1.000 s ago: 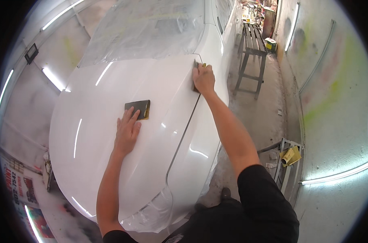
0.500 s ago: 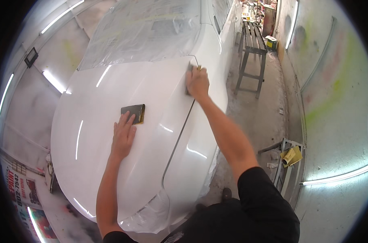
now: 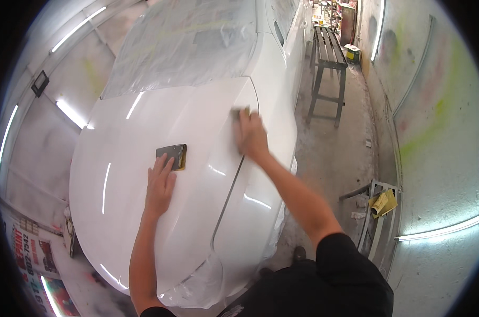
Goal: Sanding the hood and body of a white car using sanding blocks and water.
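Observation:
A white car hood (image 3: 120, 153) fills the middle of the view. On its left part, my left hand (image 3: 160, 193) lies flat with fingers stretched over a folded sheet of dark grey sandpaper (image 3: 178, 153) with a yellowish backing. My right hand (image 3: 253, 138) is closed on a second piece of sandpaper (image 3: 236, 113), pressed to the hood beside the seam with the fender. Motion blurs this sandpaper, and the fingers cover much of it.
Clear plastic film (image 3: 186, 47) covers the windshield, and more film (image 3: 197, 282) covers the headlight. A dark slatted bench (image 3: 328, 66) stands beyond the car at right. Nearer, a metal stand (image 3: 379, 232) bears yellow paper (image 3: 383, 203). A wall (image 3: 440, 158) runs along the right.
My right hand has slid toward me and slightly left along the hood edge with its sandpaper. My left hand keeps its place on the other sheet. The view has shifted slightly.

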`<state>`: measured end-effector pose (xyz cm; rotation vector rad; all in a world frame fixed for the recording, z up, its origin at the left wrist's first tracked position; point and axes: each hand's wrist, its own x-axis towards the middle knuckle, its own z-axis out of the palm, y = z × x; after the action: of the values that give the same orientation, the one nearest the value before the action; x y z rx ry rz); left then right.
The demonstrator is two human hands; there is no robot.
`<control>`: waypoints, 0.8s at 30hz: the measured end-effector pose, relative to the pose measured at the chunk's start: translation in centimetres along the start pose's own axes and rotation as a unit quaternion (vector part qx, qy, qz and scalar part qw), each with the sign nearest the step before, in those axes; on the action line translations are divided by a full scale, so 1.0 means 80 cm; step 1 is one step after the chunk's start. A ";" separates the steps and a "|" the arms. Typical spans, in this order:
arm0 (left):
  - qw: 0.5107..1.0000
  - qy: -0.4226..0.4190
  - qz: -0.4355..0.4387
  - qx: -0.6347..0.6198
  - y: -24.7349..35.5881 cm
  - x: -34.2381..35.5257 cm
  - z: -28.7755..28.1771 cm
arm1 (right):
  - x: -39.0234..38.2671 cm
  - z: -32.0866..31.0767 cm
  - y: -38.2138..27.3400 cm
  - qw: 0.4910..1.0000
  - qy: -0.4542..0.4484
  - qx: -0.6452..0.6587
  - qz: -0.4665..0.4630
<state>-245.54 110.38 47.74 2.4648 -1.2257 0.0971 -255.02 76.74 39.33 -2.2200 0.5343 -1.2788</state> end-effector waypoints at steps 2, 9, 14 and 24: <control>1.000 0.003 0.004 0.002 0.003 0.003 -0.001 | -0.041 -0.010 -0.008 0.997 0.000 0.050 -0.059; 0.999 -0.006 0.026 -0.020 0.026 0.035 0.022 | 0.123 -0.036 0.083 0.997 0.046 -0.043 0.034; 1.000 0.000 0.001 -0.002 0.010 0.014 0.006 | -0.012 -0.013 0.017 0.998 -0.007 0.060 -0.036; 1.000 0.005 -0.008 -0.004 0.011 0.011 0.004 | 0.023 -0.012 0.031 1.000 -0.013 0.012 -0.002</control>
<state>-245.71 109.07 47.89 2.4635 -1.1992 0.0992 -255.22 73.53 39.45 -2.2145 0.5029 -1.2503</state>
